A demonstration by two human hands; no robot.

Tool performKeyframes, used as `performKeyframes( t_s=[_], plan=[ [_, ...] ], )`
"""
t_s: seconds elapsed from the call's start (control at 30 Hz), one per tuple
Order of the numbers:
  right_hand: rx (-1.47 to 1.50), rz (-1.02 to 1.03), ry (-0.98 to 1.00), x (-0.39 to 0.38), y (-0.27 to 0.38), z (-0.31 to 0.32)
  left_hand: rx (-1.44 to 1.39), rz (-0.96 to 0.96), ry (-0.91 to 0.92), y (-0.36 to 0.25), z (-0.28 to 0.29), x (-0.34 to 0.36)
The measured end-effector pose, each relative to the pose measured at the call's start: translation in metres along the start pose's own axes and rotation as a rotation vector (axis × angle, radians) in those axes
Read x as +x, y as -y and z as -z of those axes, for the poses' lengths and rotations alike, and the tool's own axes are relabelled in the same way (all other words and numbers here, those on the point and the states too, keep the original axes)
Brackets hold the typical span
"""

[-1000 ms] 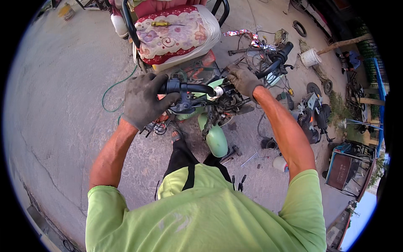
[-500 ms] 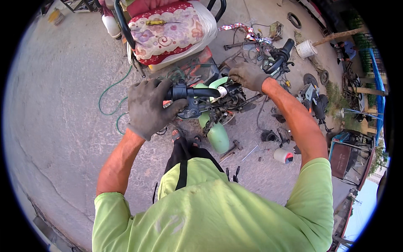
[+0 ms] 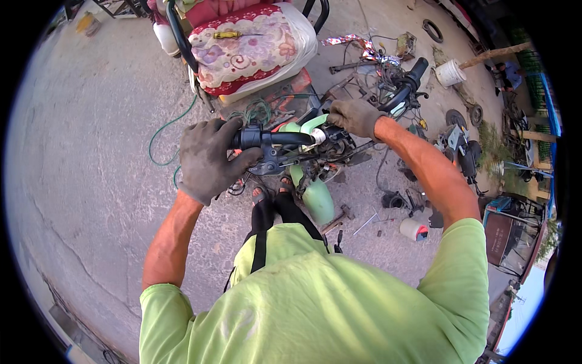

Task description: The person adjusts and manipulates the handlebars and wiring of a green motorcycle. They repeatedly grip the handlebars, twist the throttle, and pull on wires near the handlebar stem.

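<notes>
My left hand [image 3: 209,159] wears a grey work glove. It closes round the left grip of a black handlebar [image 3: 291,138], the thumb below and the fingers above. Next to it on the bar sit a switch housing [image 3: 252,136] and a lever bracket [image 3: 270,159]. My right hand [image 3: 356,117], also gloved, has its fingers drawn together near the bar's middle, by the end of a pale green curved frame part [image 3: 314,122]. Whatever those fingers hold is hidden. Dark loose wiring and parts [image 3: 336,148] crowd below that hand. A pale green mudguard [image 3: 318,201] hangs beneath, near my feet.
Ahead stands a seat [image 3: 248,57] under a floral cover, with a yellow-handled screwdriver [image 3: 227,34] on it. A green hose [image 3: 159,142] curls on the concrete at left. A hammer [image 3: 339,218], a white-and-red container [image 3: 413,229] and a white bucket [image 3: 450,74] lie rightward.
The view has shifted slightly, so the surroundings sit a little further right. My left hand stays on the grip and my right hand stays by the green frame part.
</notes>
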State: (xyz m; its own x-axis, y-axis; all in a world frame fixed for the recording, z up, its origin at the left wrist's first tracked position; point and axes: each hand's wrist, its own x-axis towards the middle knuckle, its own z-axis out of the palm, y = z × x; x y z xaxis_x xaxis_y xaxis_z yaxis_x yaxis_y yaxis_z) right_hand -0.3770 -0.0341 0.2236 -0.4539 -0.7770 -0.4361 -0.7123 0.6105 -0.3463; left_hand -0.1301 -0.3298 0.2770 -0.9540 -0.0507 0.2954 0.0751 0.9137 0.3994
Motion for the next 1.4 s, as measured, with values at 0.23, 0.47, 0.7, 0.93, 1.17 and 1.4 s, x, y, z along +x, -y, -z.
performKeyframes(
  t_s=[0.23,0.47,0.7,0.93,1.17,1.4],
  plan=[
    [-0.035,-0.103,-0.061,-0.004,0.015,-0.013,0.028,0.005,0.006,0.002,-0.002,-0.006],
    [-0.079,-0.205,-0.068,-0.011,0.028,-0.007,0.037,0.008,0.018,-0.001,0.002,-0.004],
    [-0.075,-0.159,-0.091,-0.015,0.023,-0.008,0.013,-0.002,-0.059,-0.002,0.001,-0.01],
    [-0.113,-0.442,-0.134,-0.011,0.056,-0.027,0.014,0.027,-0.006,0.002,-0.003,-0.012],
    [-0.144,-0.608,-0.133,-0.013,0.07,-0.024,0.026,0.025,-0.01,0.0,-0.001,-0.01],
    [-0.135,-0.685,-0.13,-0.008,0.071,-0.023,-0.01,0.057,-0.044,0.001,-0.006,-0.011]
  ],
)
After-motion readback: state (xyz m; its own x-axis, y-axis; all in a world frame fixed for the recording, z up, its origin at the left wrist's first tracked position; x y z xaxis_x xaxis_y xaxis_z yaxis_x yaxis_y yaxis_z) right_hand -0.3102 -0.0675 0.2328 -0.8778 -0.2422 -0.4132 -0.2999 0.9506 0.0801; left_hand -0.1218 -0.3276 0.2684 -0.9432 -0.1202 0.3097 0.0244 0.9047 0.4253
